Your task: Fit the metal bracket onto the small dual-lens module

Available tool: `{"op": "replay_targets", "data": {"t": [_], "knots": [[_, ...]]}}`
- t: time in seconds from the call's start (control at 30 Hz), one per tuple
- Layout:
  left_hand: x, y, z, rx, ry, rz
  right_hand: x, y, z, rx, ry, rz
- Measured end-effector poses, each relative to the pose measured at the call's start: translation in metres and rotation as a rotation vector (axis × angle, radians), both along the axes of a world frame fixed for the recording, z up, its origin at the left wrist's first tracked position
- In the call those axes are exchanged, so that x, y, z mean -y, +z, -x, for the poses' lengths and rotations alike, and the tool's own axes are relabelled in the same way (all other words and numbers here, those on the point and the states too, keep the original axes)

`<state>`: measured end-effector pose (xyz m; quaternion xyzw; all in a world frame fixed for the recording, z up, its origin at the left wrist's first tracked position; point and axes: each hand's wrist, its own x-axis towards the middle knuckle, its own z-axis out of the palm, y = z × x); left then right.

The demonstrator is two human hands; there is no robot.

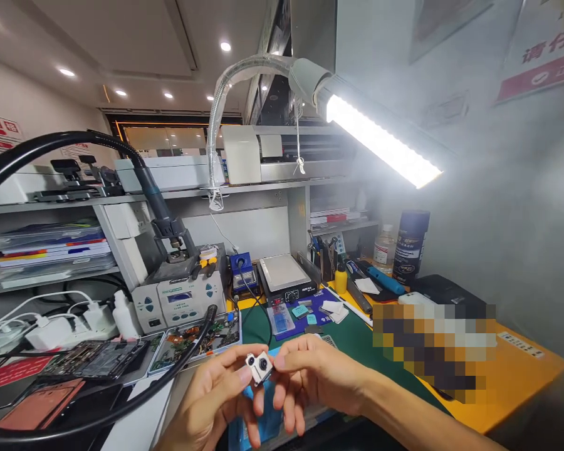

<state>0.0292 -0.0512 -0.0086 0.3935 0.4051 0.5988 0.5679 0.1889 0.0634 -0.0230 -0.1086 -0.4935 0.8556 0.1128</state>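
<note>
Ideally, with left hand (pixel 216 389) and right hand (pixel 316 368) pinching the module (pixel 259 369) at six o'clock, fingertips (pixel 245 375) avoid its lenses (pixel 263 363).

Head view: my left hand (pixel 220 393) pinches a small camera module (pixel 258 368), dark lenses (pixel 263 363) facing me, my right hand (pixel 318 371) at its edge; I see a green mat (pixel 380 363) beyond and a lit lamp (pixel 380 139) overhead.
</note>
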Motion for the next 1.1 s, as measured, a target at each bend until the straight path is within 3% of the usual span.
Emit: {"op": "replay_targets", "data": {"t": [0.33, 0.53, 0.6, 0.67, 0.8, 0.93, 1.1], "knots": [[-0.003, -0.007, 0.004, 0.051, -0.062, -0.025, 0.005, 0.002, -0.002, -0.006, -0.100, -0.122], [-0.002, -0.005, 0.002, 0.023, -0.004, 0.001, 0.007, 0.006, -0.004, 0.056, -0.184, -0.318], [-0.002, -0.009, 0.001, -0.111, 0.103, -0.039, 0.011, 0.006, -0.006, 0.055, -0.282, -0.433], [-0.002, -0.015, -0.001, -0.344, 0.291, -0.147, 0.016, 0.005, -0.007, 0.060, -0.377, -0.574], [-0.002, -0.024, -0.005, -0.823, 0.611, -0.497, 0.028, 0.002, -0.009, 0.076, -0.493, -0.869], [0.000, -0.025, -0.006, -1.132, 0.722, -0.711, 0.031, 0.001, -0.010, 0.066, -0.531, -1.025], [0.002, -0.022, -0.006, -1.301, 0.785, -0.769, 0.029, 0.003, -0.012, 0.103, -0.572, -1.064]]}}
